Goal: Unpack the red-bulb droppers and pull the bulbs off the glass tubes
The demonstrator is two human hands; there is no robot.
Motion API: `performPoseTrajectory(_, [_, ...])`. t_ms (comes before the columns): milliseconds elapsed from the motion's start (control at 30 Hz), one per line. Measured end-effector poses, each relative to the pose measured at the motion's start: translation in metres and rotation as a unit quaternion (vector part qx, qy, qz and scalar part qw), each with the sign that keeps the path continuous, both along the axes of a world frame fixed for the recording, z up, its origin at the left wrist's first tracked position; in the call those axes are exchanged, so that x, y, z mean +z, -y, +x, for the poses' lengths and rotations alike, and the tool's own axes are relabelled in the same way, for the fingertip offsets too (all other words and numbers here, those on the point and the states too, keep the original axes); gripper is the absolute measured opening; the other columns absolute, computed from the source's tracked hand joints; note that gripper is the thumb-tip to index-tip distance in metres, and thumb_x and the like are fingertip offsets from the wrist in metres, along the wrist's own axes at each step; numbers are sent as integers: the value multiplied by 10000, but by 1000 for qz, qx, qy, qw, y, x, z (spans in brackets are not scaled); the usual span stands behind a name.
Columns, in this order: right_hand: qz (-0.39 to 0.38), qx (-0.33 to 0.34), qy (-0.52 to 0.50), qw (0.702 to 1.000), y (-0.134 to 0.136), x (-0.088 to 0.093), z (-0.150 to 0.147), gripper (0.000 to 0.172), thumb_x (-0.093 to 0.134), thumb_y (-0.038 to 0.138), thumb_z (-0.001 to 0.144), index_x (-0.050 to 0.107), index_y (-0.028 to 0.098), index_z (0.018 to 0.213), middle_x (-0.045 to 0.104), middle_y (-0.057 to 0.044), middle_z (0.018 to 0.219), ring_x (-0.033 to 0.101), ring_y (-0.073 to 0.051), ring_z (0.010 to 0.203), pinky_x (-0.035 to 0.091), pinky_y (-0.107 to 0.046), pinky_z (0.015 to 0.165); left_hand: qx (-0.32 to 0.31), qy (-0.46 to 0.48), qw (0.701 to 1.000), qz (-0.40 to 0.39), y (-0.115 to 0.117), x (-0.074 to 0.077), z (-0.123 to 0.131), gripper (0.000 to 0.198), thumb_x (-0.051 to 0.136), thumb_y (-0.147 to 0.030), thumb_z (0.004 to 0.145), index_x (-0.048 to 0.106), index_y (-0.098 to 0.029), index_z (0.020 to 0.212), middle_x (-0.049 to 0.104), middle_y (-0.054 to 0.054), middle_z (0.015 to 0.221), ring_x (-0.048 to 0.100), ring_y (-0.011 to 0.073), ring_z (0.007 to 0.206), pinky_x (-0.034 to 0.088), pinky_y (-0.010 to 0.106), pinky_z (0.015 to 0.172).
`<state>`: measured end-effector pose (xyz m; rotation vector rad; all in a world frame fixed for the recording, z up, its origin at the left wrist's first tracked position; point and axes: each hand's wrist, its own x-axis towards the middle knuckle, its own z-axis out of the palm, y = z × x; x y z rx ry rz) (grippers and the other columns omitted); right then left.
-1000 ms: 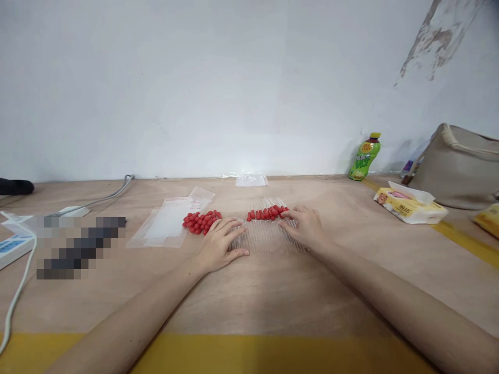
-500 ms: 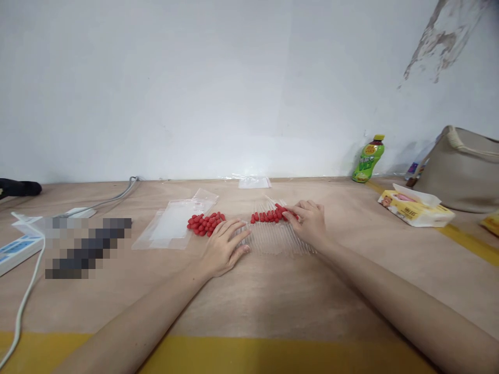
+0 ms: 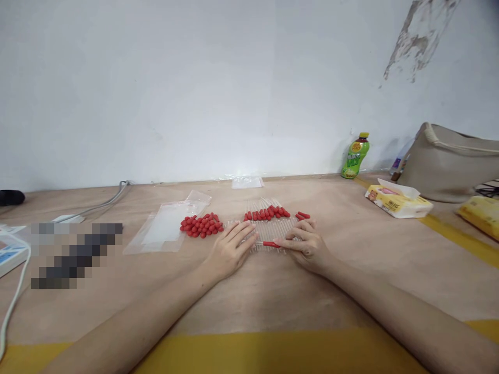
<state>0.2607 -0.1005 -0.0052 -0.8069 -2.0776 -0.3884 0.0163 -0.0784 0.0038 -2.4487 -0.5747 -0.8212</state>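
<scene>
Thin clear sticks lie side by side on the brown table, between my hands. Above them is a row of clear sticks with red tips. My left hand rests on the left end of the clear sticks, its fingertips by one thin stick. My right hand pinches a red tip that lies in line with that stick, over the lower part of the clear ones. A loose pile of red tips sits left of my left hand. Two or so red pieces lie just above my right hand.
Clear plastic bags lie left of the red pile. At the back right stand a green bottle and a beige bag, with a yellow tissue pack before them. A power strip and cables are at the far left.
My right hand has come down and nearer from the red-tipped row, and now has a red tip between its fingers. My left hand has shifted slightly right over the sticks. The view has shifted a little.
</scene>
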Motion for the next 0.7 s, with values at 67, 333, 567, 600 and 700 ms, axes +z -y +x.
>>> performPoseTrajectory(67, [-12, 4, -3, 1000, 2, 1, 0, 231, 524, 195, 819, 676, 351, 895, 587, 21, 643, 455, -118, 675, 286, -326, 729, 10, 5, 1000, -3, -1, -2, 0, 265, 450, -149, 853, 544, -169, 1099, 591, 84, 1150, 489, 216, 1139, 377, 445, 985])
performPoseTrajectory(333, [-49, -31, 32, 998, 5, 2, -19, 266, 564, 378, 784, 627, 235, 999, 639, -46, 899, 513, -180, 823, 284, -380, 814, -1, 5, 1000, 7, 2, -1, 5, 174, 468, -140, 847, 596, -140, 964, 657, 62, 1015, 569, 200, 1029, 418, 411, 955])
performPoseTrajectory(567, [-1, -31, 32, 999, 3, -4, -30, 139, 506, 229, 841, 632, 232, 898, 672, 5, 769, 542, -137, 774, 257, -376, 898, 3, -12, 1000, 14, 5, 2, 12, 155, 490, -186, 848, 607, -150, 943, 656, 50, 1020, 571, 202, 1022, 423, 403, 950])
performPoseTrajectory(600, [0, -28, 31, 999, 3, -5, -30, 133, 509, 227, 838, 633, 232, 885, 673, 11, 760, 543, -134, 772, 256, -376, 902, 3, -16, 1000, 16, 5, 2, 12, 153, 500, -203, 846, 609, -154, 941, 652, 47, 1031, 568, 205, 1025, 419, 406, 953])
performPoseTrajectory(700, [0, -14, 32, 999, 5, -5, -30, 120, 524, 248, 829, 634, 232, 875, 678, 16, 778, 542, -133, 781, 259, -376, 907, -7, -24, 999, 25, 5, 2, 13, 150, 510, -225, 845, 611, -159, 935, 649, 40, 1041, 571, 197, 1018, 413, 401, 959])
